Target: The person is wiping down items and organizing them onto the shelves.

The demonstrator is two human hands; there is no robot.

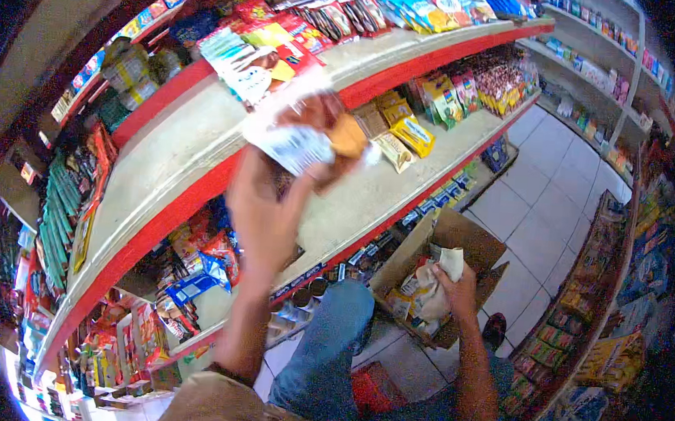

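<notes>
My left hand (270, 211) is raised in front of the shelving, gripping a snack packet (298, 146) with a white label and brown and orange areas. Motion blurs both the hand and the packet. Lower down, my right hand (460, 292) grips a pale cloth or paper-like piece (451, 263) over an open cardboard box (471, 234). Crumpled pale material and small yellow-and-white packets (401, 306) lie inside that box. The box stands on the tiled floor beside my bent knee (329, 327).
A curved shelf with a red edge (430, 61) carries several snack bags (428, 11). Below it are yellow wafer packets (411, 135) and green bags (444, 100). Blue packets (200, 280) lie lower left. Another stocked rack (564, 320) borders the aisle on the right; a red object (378, 386) is underneath me.
</notes>
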